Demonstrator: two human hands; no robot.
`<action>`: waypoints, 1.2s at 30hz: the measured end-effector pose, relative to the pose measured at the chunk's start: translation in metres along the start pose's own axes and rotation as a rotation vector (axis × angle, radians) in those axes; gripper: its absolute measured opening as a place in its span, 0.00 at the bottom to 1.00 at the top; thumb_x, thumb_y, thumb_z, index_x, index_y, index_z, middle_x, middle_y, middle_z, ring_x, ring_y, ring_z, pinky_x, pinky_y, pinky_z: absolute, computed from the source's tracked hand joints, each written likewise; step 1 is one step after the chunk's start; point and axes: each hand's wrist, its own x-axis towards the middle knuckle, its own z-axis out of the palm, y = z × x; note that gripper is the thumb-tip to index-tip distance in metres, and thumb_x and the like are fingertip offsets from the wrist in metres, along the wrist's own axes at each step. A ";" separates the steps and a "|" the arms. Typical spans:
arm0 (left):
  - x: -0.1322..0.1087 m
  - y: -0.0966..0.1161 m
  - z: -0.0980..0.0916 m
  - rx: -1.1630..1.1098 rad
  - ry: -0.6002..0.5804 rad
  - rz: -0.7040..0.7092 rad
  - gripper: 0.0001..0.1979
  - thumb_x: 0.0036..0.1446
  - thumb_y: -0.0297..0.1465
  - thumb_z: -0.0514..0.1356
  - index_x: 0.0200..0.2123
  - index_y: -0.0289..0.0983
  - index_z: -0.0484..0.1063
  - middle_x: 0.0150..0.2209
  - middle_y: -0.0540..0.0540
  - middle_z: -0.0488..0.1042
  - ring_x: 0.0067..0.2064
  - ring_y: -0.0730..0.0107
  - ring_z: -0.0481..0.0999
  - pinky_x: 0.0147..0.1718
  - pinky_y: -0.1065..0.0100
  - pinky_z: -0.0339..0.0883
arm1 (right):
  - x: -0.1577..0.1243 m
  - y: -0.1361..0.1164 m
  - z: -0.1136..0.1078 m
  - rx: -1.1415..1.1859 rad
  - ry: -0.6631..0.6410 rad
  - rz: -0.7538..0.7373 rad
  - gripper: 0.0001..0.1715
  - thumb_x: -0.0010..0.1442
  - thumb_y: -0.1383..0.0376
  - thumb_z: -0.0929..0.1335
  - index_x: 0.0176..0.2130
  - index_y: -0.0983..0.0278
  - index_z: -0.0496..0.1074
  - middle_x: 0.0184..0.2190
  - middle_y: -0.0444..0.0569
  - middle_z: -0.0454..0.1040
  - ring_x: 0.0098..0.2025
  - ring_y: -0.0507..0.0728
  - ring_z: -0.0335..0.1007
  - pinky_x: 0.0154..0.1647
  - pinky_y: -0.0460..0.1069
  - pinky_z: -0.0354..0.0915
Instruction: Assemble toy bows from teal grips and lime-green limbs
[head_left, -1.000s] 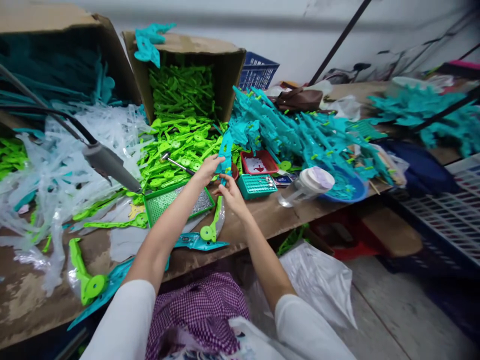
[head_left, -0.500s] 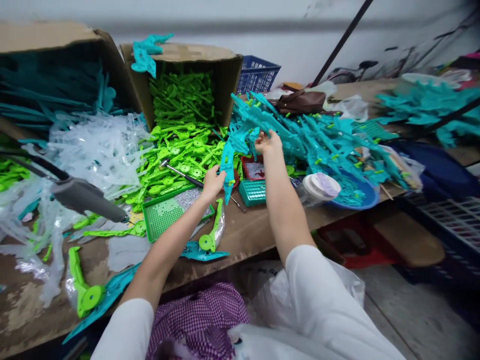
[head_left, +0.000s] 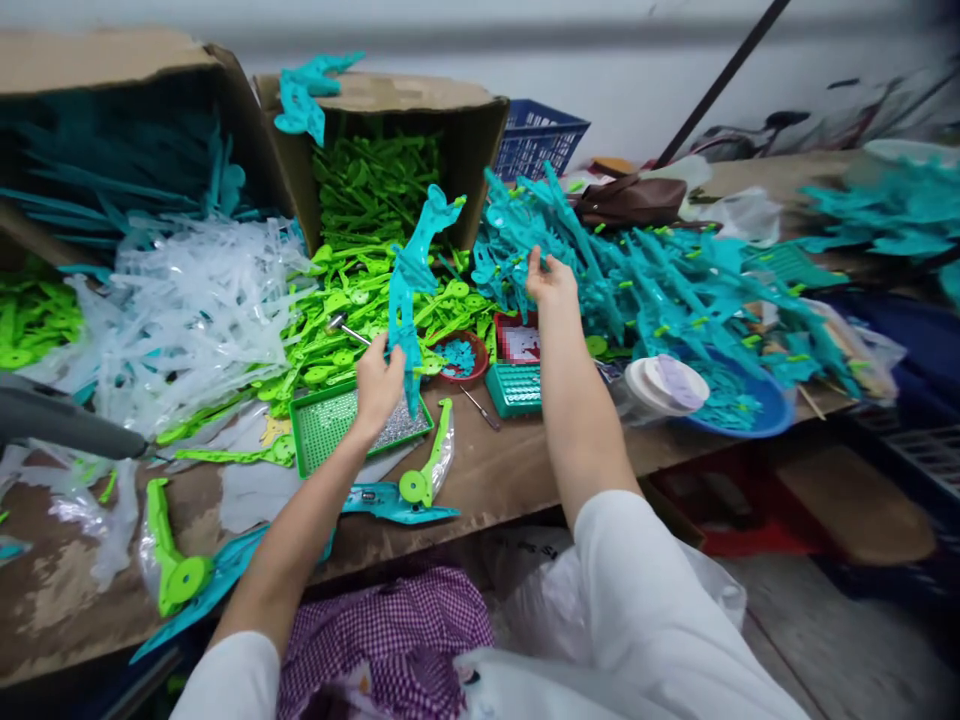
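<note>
My left hand (head_left: 379, 382) is closed around the lower end of a teal plastic part (head_left: 411, 290), which stands upright above the green plastic pieces (head_left: 352, 300). My right hand (head_left: 553, 280) reaches to the near side of a heap of teal plastic parts (head_left: 622, 280). Its visible fingertips are apart, and I see nothing held in them. Below my left hand lies a green perforated tray (head_left: 322, 430) with small metal pieces in it. A hammer (head_left: 349, 328) rests on the green pieces behind that hand.
Cardboard boxes (head_left: 495, 130) stand at the back. A red bowl (head_left: 480, 358), a teal box (head_left: 514, 390), a screwdriver (head_left: 484, 408), a white tub (head_left: 664, 388) and a blue basin (head_left: 780, 415) occupy the table. A grey power tool (head_left: 71, 418) hangs at left.
My left hand has moved left, carrying the teal part away from the heap and my right hand. My right hand's fingers have spread a little. The view has shifted slightly.
</note>
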 end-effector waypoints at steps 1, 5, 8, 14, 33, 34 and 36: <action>-0.009 -0.003 -0.017 0.012 -0.011 -0.009 0.08 0.59 0.29 0.54 0.37 0.37 0.73 0.28 0.49 0.72 0.28 0.71 0.66 0.30 0.69 0.60 | -0.002 0.004 0.002 -0.020 0.013 0.053 0.14 0.64 0.75 0.56 0.35 0.64 0.66 0.34 0.47 0.72 0.39 0.50 0.76 0.37 0.48 0.79; -0.057 -0.015 -0.077 0.056 -0.045 -0.032 0.11 0.59 0.34 0.56 0.40 0.37 0.75 0.34 0.48 0.77 0.34 0.68 0.72 0.36 0.68 0.65 | -0.020 0.017 0.005 -0.116 0.063 0.275 0.14 0.66 0.74 0.55 0.39 0.65 0.66 0.40 0.52 0.72 0.42 0.52 0.76 0.34 0.49 0.78; -0.096 -0.027 -0.108 0.008 -0.055 -0.130 0.12 0.58 0.37 0.58 0.39 0.36 0.76 0.36 0.47 0.78 0.38 0.67 0.74 0.40 0.68 0.67 | -0.045 0.018 0.008 -0.182 0.021 0.309 0.16 0.66 0.73 0.54 0.40 0.65 0.67 0.42 0.55 0.72 0.49 0.53 0.75 0.38 0.50 0.78; -0.167 -0.049 -0.138 -0.451 0.001 -0.621 0.18 0.48 0.43 0.66 0.37 0.35 0.75 0.30 0.47 0.78 0.29 0.69 0.74 0.31 0.68 0.70 | -0.232 0.045 0.005 -0.172 -0.331 0.117 0.12 0.63 0.58 0.63 0.46 0.55 0.70 0.51 0.48 0.73 0.58 0.56 0.70 0.54 0.56 0.74; -0.262 -0.062 -0.144 -0.430 -0.417 -0.290 0.20 0.57 0.40 0.64 0.50 0.37 0.73 0.50 0.41 0.76 0.47 0.62 0.77 0.49 0.61 0.70 | -0.447 0.056 -0.045 -0.607 -0.853 0.252 0.37 0.58 0.43 0.66 0.62 0.49 0.58 0.53 0.52 0.76 0.45 0.65 0.77 0.41 0.60 0.75; -0.269 -0.066 -0.159 -0.276 -0.341 -0.193 0.18 0.59 0.37 0.62 0.51 0.38 0.73 0.50 0.41 0.76 0.48 0.63 0.77 0.50 0.60 0.70 | -0.437 0.045 -0.058 -0.687 -0.882 0.225 0.37 0.58 0.45 0.67 0.63 0.50 0.58 0.54 0.52 0.75 0.44 0.64 0.77 0.42 0.60 0.74; -0.282 -0.074 -0.195 0.033 -0.101 -0.030 0.12 0.62 0.32 0.59 0.48 0.38 0.73 0.46 0.43 0.76 0.48 0.65 0.76 0.50 0.61 0.69 | -0.420 0.023 -0.081 -0.910 -0.959 0.165 0.37 0.58 0.50 0.69 0.63 0.52 0.60 0.58 0.52 0.72 0.47 0.64 0.77 0.47 0.60 0.73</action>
